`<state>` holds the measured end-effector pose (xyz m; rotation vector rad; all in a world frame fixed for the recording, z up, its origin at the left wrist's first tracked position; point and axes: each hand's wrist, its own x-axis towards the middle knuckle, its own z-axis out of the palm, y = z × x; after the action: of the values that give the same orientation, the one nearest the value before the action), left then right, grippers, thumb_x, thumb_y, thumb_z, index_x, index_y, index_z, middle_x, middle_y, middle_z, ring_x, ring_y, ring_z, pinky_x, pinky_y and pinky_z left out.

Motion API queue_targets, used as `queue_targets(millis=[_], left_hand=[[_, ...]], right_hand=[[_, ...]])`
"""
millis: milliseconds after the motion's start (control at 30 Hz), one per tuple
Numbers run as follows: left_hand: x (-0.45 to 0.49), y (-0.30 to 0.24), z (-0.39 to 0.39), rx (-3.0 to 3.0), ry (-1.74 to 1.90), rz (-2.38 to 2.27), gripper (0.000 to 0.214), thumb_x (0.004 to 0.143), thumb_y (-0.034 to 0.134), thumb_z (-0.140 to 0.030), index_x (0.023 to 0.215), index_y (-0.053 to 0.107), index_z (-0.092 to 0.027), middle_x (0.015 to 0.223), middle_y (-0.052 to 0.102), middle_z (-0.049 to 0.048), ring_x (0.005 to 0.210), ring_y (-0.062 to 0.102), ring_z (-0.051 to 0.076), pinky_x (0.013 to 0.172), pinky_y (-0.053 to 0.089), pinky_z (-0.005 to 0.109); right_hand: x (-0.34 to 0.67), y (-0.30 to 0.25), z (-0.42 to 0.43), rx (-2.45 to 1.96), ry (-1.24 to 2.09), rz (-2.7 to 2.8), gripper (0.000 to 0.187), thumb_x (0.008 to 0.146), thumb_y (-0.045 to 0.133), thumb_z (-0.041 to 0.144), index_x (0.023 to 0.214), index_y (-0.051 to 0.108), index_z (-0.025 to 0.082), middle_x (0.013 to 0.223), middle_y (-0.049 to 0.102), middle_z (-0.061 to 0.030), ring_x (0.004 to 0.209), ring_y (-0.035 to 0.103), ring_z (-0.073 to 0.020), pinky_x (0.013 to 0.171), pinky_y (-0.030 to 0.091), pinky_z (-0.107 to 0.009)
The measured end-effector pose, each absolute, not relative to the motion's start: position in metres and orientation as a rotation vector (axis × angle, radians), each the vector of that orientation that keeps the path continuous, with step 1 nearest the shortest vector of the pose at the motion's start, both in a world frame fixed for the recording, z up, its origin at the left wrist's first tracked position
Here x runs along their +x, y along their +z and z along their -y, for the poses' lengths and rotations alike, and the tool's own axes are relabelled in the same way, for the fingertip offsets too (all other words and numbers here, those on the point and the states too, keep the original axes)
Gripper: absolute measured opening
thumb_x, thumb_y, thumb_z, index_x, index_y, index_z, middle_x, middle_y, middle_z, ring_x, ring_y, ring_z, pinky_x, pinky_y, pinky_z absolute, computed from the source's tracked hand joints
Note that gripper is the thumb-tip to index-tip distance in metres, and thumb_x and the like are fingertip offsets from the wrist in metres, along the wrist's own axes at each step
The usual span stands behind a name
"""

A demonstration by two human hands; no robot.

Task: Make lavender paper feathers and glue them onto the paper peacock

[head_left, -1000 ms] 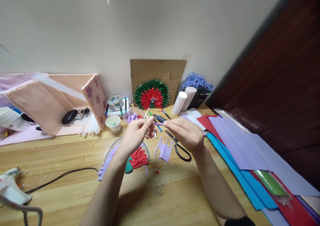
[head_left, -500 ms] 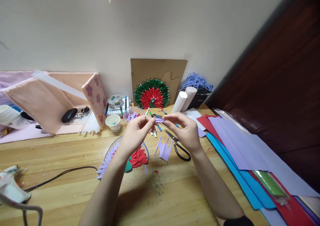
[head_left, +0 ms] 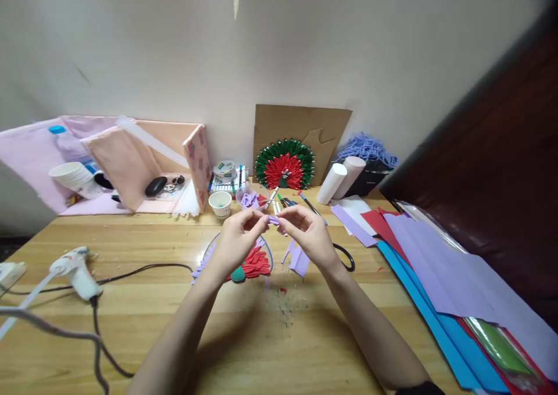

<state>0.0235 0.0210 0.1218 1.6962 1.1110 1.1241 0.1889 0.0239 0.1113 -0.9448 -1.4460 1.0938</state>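
Between my two hands, held up over the table, is a small strip of purple paper [head_left: 273, 220]. My left hand [head_left: 240, 235] pinches its left end, and my right hand [head_left: 307, 235] pinches its right end. Under my left forearm lies a round piece with red petals [head_left: 256, 262], purple petals [head_left: 203, 269] and a green part [head_left: 238, 274]. A cut purple paper scrap [head_left: 299, 262] rests below my right hand. Beside it, the black scissors handle [head_left: 347, 258] shows past my right wrist; the blades are hidden.
A glue gun [head_left: 77, 273] with cables lies at the left. Behind stand a paper cup [head_left: 220, 205], a bowl of purple pieces [head_left: 251, 197], markers [head_left: 313, 207], white rolls [head_left: 332, 184] and cardboard [head_left: 300, 121] with a red-green peacock [head_left: 284, 165]. Coloured sheets [head_left: 440, 267] fill the right side.
The view has swung left, so things sit further right and the glue gun shows whole. Both hands still pinch the purple strip, and my fingertips are closer together.
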Motion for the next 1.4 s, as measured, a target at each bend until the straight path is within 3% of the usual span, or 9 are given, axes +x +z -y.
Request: queue_targets(millis=[267,433,667,800,933,1033,1200,1400], left_hand=[[-0.052,0.112,0.021,1.718,1.106,-1.315,0.027,0.082,0.052,-0.038,0.078,0.063,-0.014,0.073,0.064,0.0040,0.069,0.057,0.014,0.065,0.044,0.024],[-0.097,0.102,0.046,1.504,1.282,-1.426,0.026,0.078,0.058,-0.039,0.080,0.064,-0.013,0.076,0.066,0.0053,0.072,0.060,0.016,0.066,0.046,0.024],[-0.180,0.063,0.114,1.095,1.521,-1.813,0.024,0.073,0.063,-0.037,0.081,0.069,-0.015,0.076,0.068,0.0055,0.072,0.061,0.016,0.067,0.047,0.024],[-0.227,0.027,0.147,0.754,1.673,-1.999,0.029,0.065,0.069,-0.039,0.079,0.071,-0.014,0.073,0.069,0.0062,0.068,0.060,0.016,0.063,0.047,0.024],[-0.256,-0.002,0.152,0.582,1.807,-2.055,0.030,0.062,0.071,-0.039,0.080,0.073,-0.014,0.079,0.072,0.0085,0.072,0.063,0.018,0.068,0.048,0.027],[-0.268,-0.013,0.143,0.544,1.852,-2.077,0.029,0.060,0.071,-0.037,0.077,0.073,-0.014,0.078,0.072,0.0092,0.072,0.064,0.019,0.069,0.048,0.029],[-0.277,-0.022,0.128,0.547,1.899,-2.083,0.028,0.061,0.070,-0.036,0.078,0.071,-0.013,0.074,0.071,0.0083,0.068,0.063,0.017,0.065,0.048,0.027],[-0.281,-0.026,0.120,0.564,1.926,-2.090,0.029,0.066,0.066,-0.039,0.077,0.069,-0.013,0.069,0.069,0.0068,0.061,0.061,0.015,0.061,0.046,0.025]], right_hand=[[0.119,0.100,-0.008,-0.872,1.249,1.601,0.021,0.073,0.068,0.033,0.082,0.061,0.016,0.078,0.064,-0.0038,0.072,0.061,-0.0144,0.067,0.051,-0.027],[0.065,0.100,-0.003,-0.798,1.355,1.701,0.025,0.072,0.068,0.038,0.081,0.060,0.016,0.076,0.064,-0.0041,0.071,0.061,-0.0153,0.065,0.050,-0.027],[-0.025,0.055,0.000,-0.770,1.557,1.814,0.028,0.081,0.053,0.041,0.091,0.056,0.015,0.081,0.064,-0.0068,0.072,0.061,-0.0161,0.069,0.050,-0.031],[-0.097,0.018,0.000,-0.865,1.362,2.110,0.028,0.078,0.055,0.031,0.100,0.054,0.013,0.094,0.063,-0.0102,0.077,0.061,-0.0173,0.072,0.048,-0.032],[-0.163,0.005,0.007,-0.997,1.045,2.309,0.050,0.073,0.062,0.042,0.109,0.053,0.009,0.105,0.059,-0.0169,0.099,0.055,-0.0258,0.086,0.041,-0.037],[-0.194,0.004,0.012,-1.022,1.003,2.346,0.048,0.072,0.062,0.043,0.104,0.056,0.008,0.105,0.059,-0.0211,0.104,0.052,-0.0313,0.088,0.037,-0.041],[-0.201,0.003,0.014,-0.972,0.960,2.343,0.023,0.079,0.051,0.032,0.088,0.060,0.013,0.089,0.064,-0.0145,0.089,0.055,-0.0270,0.080,0.037,-0.037],[-0.157,0.005,0.022,-0.835,0.928,2.259,0.025,0.085,0.039,0.031,0.089,0.058,0.016,0.091,0.061,-0.0099,0.092,0.052,-0.0236,0.084,0.037,-0.036]])
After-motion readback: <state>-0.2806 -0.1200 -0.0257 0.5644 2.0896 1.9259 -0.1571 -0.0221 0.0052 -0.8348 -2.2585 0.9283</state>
